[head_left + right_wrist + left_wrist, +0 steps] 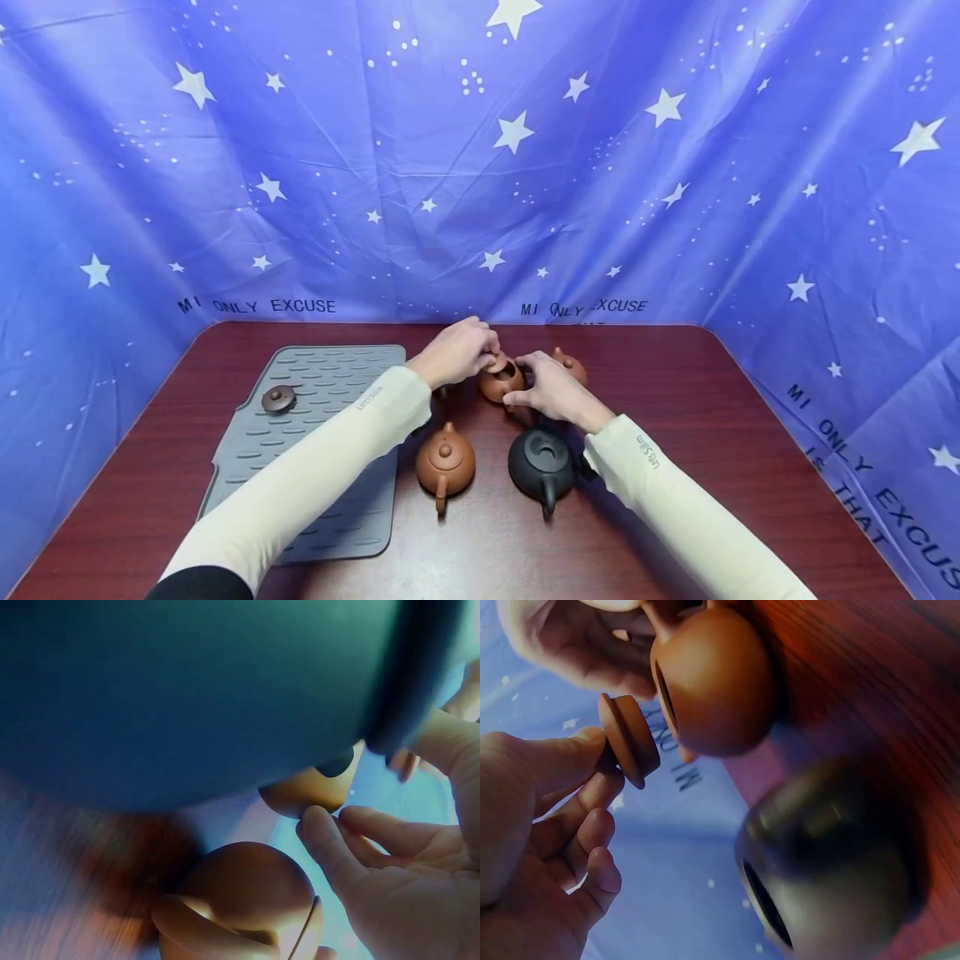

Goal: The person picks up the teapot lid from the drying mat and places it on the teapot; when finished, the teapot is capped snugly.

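My left hand [457, 350] pinches a small round clay lid [630, 739] by its knob, tilted beside the mouth of an orange-brown teapot [498, 386]. That teapot stands uncovered, its dark opening showing. From the right, my right hand [555, 387] holds the same teapot, thumb and fingers at its side; the exact grip is partly hidden. In the left wrist view, a dark brown teapot [825, 862] without its lid stands close by; my left arm mostly hides it in the head view.
A lidded orange teapot [446, 460] and a black teapot [542, 463] stand nearer the front. Another orange teapot [572, 367] is behind my right hand. On the left, a grey ridged mat [330, 533] bears a dark brown lid [279, 398]. A starry blue curtain [420, 167] surrounds the table.
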Tool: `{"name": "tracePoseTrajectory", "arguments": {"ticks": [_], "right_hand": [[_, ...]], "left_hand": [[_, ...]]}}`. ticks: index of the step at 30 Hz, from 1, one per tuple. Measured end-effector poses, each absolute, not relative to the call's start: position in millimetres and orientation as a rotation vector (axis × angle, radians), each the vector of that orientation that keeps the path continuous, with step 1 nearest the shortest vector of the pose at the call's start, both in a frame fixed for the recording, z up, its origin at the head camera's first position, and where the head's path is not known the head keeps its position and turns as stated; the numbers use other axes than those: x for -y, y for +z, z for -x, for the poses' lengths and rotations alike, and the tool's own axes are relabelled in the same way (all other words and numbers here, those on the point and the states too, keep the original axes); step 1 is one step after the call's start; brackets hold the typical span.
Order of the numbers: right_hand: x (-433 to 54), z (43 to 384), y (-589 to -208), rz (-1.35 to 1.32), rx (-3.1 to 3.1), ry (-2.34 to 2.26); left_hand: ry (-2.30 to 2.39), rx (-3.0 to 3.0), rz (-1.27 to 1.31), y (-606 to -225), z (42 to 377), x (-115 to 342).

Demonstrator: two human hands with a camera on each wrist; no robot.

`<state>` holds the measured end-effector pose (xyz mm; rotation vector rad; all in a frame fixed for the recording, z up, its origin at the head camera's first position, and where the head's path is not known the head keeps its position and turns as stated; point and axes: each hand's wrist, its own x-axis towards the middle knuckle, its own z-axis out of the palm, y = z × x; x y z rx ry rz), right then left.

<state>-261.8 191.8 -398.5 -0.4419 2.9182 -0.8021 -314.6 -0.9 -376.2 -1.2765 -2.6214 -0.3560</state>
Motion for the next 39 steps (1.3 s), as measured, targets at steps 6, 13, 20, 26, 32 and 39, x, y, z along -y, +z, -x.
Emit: {"name": "tracePoseTrajectory", "arguments": {"ticks": [6, 13, 20, 26, 32, 39], "right_hand": [[-191.4, 262.0, -398.7, 0.446, -2.924, -0.779], [-190.8, 263.4, -399.5, 0.426, -2.933, -0.776], [-189.2, 263.5, -398.5, 0.441, -2.932, -0.770], [-188.6, 262.6, -397.3, 0.418, -2.923, -0.760], [-187.9, 262.5, -397.6, 0.400, -2.932, -0.750], [-186.4, 261.4, -392.1, 0.422, -2.932, -0.740]], "left_hand": [[-0.263, 2.690, 1.305, -380.1, 316.2, -18.6], [-0.194, 2.671, 1.333, -381.9, 319.8, -25.8], [-0.305, 2.702, 1.312, -378.9, 317.9, -15.4], [-0.449, 2.676, 1.225, -365.7, 315.6, 17.3], [-0.514, 2.627, 1.130, -353.3, 306.3, 71.6], [-0.509, 2.618, 1.033, -348.8, 287.2, 144.6]]}}
